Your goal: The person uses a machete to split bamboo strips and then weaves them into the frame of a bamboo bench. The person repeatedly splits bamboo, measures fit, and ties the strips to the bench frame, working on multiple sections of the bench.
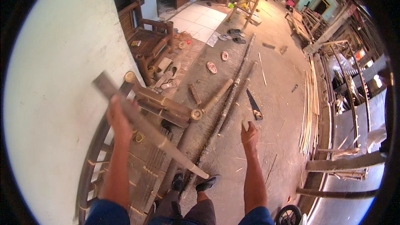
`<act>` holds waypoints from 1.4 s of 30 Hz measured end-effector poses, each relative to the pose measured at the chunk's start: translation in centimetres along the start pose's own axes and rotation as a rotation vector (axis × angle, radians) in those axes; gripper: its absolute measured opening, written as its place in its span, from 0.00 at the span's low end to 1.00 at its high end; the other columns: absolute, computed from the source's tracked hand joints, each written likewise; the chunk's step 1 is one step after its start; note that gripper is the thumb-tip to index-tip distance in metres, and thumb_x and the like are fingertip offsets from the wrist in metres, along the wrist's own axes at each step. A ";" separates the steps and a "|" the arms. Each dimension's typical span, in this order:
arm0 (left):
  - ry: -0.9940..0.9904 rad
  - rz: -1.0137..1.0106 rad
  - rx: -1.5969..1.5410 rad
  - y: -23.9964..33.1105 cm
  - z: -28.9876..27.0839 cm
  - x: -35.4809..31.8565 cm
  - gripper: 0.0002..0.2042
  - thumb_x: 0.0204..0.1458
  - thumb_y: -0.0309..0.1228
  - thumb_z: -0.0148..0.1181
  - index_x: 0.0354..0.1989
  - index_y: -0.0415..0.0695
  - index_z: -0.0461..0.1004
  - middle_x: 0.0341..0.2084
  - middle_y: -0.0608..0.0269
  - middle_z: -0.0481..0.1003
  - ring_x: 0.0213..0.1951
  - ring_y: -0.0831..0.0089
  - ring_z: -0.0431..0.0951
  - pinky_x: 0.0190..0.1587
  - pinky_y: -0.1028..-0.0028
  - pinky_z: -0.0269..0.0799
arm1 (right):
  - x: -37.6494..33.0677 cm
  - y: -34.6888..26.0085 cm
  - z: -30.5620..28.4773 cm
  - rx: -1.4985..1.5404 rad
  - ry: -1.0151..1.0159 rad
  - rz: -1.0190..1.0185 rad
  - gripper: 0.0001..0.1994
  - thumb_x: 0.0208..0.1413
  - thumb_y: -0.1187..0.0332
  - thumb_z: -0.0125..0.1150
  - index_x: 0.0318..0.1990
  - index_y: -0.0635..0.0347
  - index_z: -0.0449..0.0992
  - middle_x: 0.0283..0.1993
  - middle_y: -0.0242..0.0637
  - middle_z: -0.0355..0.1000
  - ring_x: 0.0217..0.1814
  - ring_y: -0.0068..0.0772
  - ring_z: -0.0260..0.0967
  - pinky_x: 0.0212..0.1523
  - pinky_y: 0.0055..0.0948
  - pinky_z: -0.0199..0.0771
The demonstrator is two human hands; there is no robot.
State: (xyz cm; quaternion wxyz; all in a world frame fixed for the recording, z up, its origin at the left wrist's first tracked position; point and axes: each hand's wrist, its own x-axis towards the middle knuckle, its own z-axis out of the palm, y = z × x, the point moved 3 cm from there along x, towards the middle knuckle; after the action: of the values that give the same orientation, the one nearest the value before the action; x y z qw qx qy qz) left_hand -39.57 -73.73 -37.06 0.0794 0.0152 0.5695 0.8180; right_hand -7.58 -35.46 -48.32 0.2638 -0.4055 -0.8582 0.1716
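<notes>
My left hand (118, 116) is closed round a length of bamboo (160, 141), brownish and blurred at its upper end. It slants down to the right across a bamboo bench (164, 103), its lower end above my sandalled feet. My right hand (250, 136) is held over the floor with fingers curled together. A small pale bit shows at its fingertips, too unclear to name. Just beyond that hand, a handsaw (255, 106) with a black blade lies on the floor. Long bamboo poles (239, 93) lie on the ground between my two hands.
Thin bamboo strips (308, 108) lie along the right side, beside a rack (350, 87). Sandals (211, 67) are scattered ahead. A bamboo chair (150, 37) stands by the left wall (62, 79). A wheel (288, 215) shows at the lower right.
</notes>
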 end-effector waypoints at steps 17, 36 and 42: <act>-0.020 -0.224 0.331 -19.7 13.5 16.0 0.36 0.56 0.40 0.59 0.71 0.39 0.54 0.58 0.48 0.69 0.53 0.57 0.73 0.53 0.61 0.69 | 1.0 -15.6 -13.9 0.163 0.076 0.060 0.17 0.68 0.58 0.51 0.39 0.66 0.73 0.21 0.33 0.62 0.23 0.23 0.60 0.24 0.31 0.61; -0.755 -0.148 0.278 -18.1 13.8 -1.3 0.23 0.58 0.42 0.64 0.57 0.40 0.73 0.41 0.57 0.78 0.44 0.69 0.78 0.50 0.68 0.74 | 6.4 -20.6 -10.5 0.382 0.091 0.112 0.20 0.69 0.54 0.49 0.45 0.67 0.74 0.24 0.31 0.66 0.26 0.24 0.62 0.26 0.30 0.64; -0.979 0.067 0.136 -10.8 18.7 -11.2 0.23 0.56 0.39 0.65 0.56 0.39 0.72 0.40 0.51 0.79 0.40 0.65 0.81 0.44 0.66 0.75 | 6.5 -23.7 -8.6 0.165 0.073 0.129 0.24 0.67 0.51 0.53 0.45 0.72 0.71 0.25 0.52 0.72 0.25 0.38 0.69 0.29 0.40 0.71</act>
State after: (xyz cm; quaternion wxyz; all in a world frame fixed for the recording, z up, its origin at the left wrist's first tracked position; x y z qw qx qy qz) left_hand -25.16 -54.35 -39.85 0.3101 0.4212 0.5167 0.6778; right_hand -20.33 -44.11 -27.38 0.3158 -0.4428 -0.8031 0.2433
